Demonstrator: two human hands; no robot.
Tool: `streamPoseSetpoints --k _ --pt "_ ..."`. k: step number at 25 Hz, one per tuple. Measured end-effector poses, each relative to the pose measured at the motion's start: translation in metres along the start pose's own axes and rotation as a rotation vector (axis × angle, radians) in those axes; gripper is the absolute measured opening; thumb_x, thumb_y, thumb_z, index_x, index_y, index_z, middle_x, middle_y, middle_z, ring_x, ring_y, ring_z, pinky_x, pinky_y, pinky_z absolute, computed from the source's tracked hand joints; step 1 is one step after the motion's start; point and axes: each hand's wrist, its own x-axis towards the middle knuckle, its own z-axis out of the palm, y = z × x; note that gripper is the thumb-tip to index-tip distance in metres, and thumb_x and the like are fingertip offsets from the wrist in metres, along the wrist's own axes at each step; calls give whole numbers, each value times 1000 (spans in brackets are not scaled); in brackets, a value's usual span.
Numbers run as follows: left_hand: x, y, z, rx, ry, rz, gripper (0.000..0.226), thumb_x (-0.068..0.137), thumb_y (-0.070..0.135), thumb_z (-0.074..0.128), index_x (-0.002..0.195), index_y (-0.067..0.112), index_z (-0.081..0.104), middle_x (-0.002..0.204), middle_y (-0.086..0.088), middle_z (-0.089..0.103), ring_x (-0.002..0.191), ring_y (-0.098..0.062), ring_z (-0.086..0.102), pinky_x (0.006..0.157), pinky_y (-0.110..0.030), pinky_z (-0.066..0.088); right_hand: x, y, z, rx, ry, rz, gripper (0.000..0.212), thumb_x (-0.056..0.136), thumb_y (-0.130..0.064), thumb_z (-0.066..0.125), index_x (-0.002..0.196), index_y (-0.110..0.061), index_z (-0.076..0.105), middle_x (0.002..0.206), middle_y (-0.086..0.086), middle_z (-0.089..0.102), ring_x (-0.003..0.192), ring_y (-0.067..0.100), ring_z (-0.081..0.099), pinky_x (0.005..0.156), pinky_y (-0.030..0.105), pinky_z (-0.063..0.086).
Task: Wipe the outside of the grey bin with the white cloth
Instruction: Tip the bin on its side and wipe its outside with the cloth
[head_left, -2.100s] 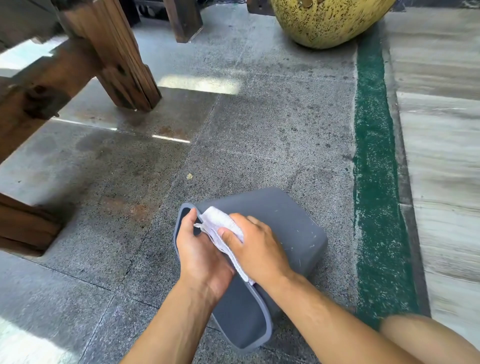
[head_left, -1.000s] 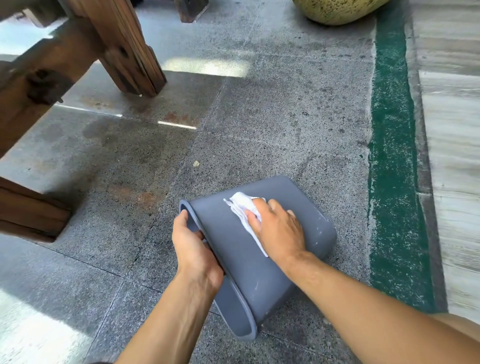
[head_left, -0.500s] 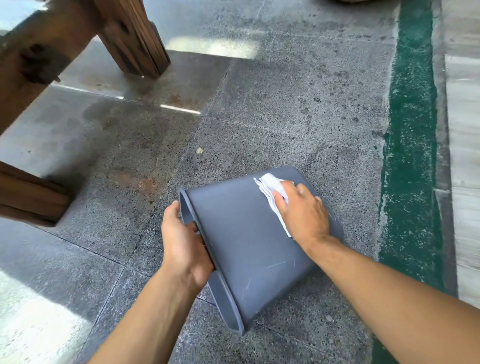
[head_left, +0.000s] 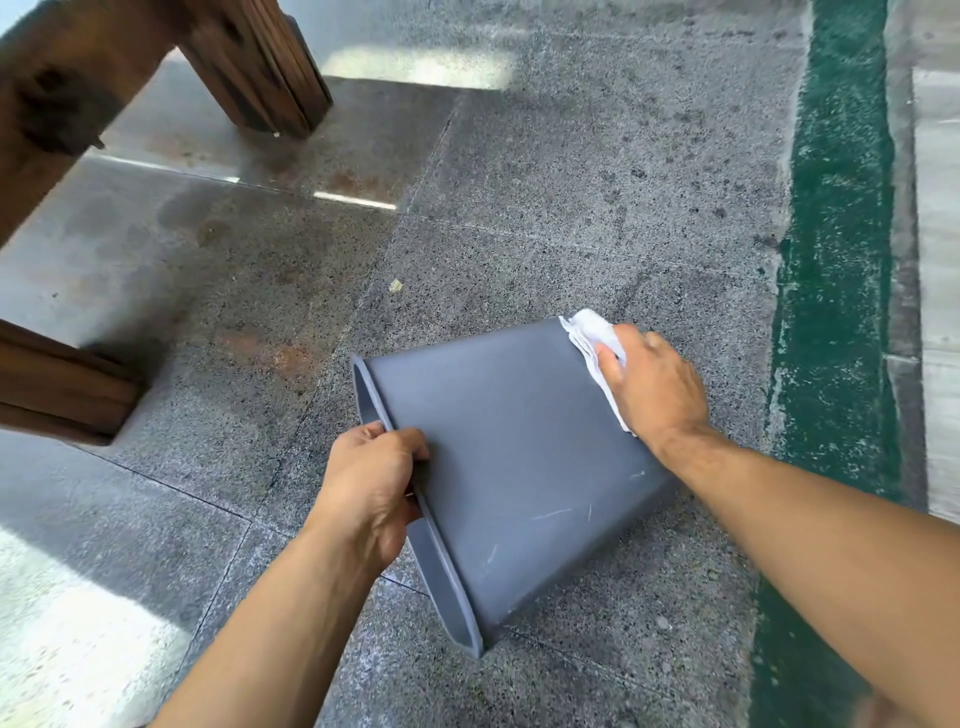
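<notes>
Grey bin (head_left: 519, 467) lies on its side on the stone floor (head_left: 597, 182), its open mouth turned toward the left and its closed base toward the right. One bin, one cloth, two bare hands — that is the whole count of the task's things.

Left hand (head_left: 371, 488) grips the rim at the mouth: the fingers curl over the edge into the opening and the thumb lies along the outer wall, so the hand is clenched on the rim. Right hand (head_left: 652, 387) presses down at the far right corner of the upper wall, close to the base, with the fingers spread flat over the white cloth (head_left: 589, 335). The cloth is crumpled, pinned between palm and bin, and a bunched part sticks out beyond the fingertips at the top corner while a thin edge trails down along the thumb side of the hand.

Broad upper wall of the bin is bare between the two hands and shows a few pale scratch marks near its lower right edge.

Two dark wooden legs stand at the left — one (head_left: 254, 62) at the top, another (head_left: 57, 384) at mid-height by the frame edge. A green painted strip (head_left: 836, 260) runs down the right side of the floor, well apart from the bin. One small pale scrap (head_left: 396, 285) lies on the floor above the bin.
</notes>
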Motion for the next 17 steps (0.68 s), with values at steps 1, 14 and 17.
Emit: streamPoseSetpoints --k 1,14,17 --pt "0 -1 -1 -3 2 0 29 82 -15 46 88 11 59 81 -13 63 66 -25 58 64 -34 55 1 1 0 8 -2 6 39 104 -45 40 129 -18 54 112 19 63 96 42 64 77 45 49" --pt "-20 -19 9 -193 -363 -190 73 64 -14 48 133 9 50 128 -18 72 112 -40 71 78 -61 60 7 46 -65 192 181 310 28 102 -37 51 115 -15 62 103 18 68 83 33 59 68 35 43" --pt "-33 -13 21 -278 -504 -172 59 72 -9 48 120 23 56 119 -12 76 93 -34 76 77 -58 61 13 16 -81 371 161 292 24 98 -38 54 104 -18 65 100 11 71 82 29 59 67 32 40"
